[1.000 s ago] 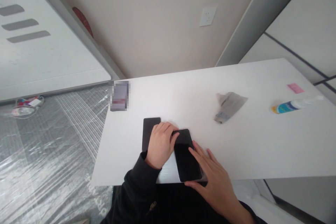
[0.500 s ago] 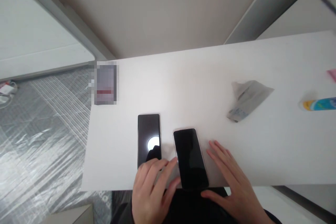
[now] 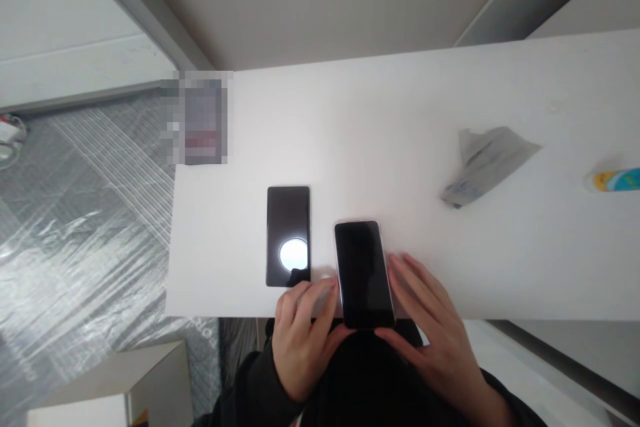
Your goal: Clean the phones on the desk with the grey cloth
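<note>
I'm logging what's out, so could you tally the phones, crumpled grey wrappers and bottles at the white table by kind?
Phones: 2
Crumpled grey wrapper: 1
Bottle, cut off at the picture's edge: 1
Total: 4

The white table (image 3: 370,140) bears a left phone (image 3: 289,220), a right phone (image 3: 364,273) at its near edge, a crumpled grey wrapper (image 3: 490,167), a yellow-and-blue bottle (image 3: 620,180) and a pixelated object (image 3: 204,121).

We angle our left hand (image 3: 303,340) and right hand (image 3: 443,333) toward each other, thumbs (image 3: 403,342) inward, spread from the fingers (image 3: 417,283).
</note>
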The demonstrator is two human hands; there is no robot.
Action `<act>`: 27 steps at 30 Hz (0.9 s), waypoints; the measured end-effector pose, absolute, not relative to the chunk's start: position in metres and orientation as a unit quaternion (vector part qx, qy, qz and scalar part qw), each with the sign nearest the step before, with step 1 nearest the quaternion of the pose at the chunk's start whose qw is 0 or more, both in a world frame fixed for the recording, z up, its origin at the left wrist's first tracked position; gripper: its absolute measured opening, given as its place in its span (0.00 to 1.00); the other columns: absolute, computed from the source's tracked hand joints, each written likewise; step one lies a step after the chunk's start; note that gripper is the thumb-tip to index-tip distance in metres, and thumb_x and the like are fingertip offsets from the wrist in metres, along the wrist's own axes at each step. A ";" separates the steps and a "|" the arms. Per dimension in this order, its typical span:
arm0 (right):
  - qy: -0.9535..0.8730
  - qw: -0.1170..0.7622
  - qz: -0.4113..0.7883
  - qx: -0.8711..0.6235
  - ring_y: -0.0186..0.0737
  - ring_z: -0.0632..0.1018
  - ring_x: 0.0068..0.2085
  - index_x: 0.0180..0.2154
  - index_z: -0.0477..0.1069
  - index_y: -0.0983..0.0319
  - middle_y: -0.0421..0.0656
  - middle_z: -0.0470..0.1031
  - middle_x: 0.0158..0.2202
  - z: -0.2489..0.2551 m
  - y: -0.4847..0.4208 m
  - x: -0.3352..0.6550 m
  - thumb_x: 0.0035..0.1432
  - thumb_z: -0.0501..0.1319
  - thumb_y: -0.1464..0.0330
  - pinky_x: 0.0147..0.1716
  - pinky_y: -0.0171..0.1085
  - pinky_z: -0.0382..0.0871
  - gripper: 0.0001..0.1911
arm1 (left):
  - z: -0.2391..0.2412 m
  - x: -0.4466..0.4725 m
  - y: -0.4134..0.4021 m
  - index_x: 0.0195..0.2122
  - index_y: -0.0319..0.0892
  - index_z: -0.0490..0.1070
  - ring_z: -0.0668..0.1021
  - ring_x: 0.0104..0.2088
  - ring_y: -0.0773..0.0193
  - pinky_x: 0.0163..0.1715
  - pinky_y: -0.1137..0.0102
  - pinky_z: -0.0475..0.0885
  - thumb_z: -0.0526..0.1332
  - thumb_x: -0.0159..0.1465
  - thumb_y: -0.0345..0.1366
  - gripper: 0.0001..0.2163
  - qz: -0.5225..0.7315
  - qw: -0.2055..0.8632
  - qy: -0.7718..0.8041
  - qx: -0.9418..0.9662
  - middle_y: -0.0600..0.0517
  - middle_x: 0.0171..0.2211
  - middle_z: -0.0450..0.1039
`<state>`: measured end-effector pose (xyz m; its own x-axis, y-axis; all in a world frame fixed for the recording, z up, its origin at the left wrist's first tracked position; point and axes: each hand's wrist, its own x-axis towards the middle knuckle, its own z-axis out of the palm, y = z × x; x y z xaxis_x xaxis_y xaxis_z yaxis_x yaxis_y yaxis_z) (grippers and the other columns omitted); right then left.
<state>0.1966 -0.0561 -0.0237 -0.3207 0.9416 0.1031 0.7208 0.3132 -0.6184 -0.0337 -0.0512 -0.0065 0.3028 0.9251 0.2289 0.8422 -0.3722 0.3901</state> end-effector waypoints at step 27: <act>-0.238 0.303 0.736 -0.557 0.47 0.86 0.39 0.44 0.70 0.58 0.47 0.85 0.37 -0.035 -0.123 0.174 0.53 0.74 0.51 0.42 0.44 0.80 0.25 | -0.041 -0.043 -0.116 0.35 0.39 0.72 0.68 0.24 0.67 0.25 0.72 0.62 0.53 0.69 0.59 0.25 0.171 0.657 0.503 0.535 0.54 0.24 0.69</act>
<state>0.1739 -0.1226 -0.0347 -0.1967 0.7115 -0.6746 -0.1807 -0.7026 -0.6883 -0.0430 -0.1159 -0.0406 0.4350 0.7627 -0.4786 0.3139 0.3697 0.8745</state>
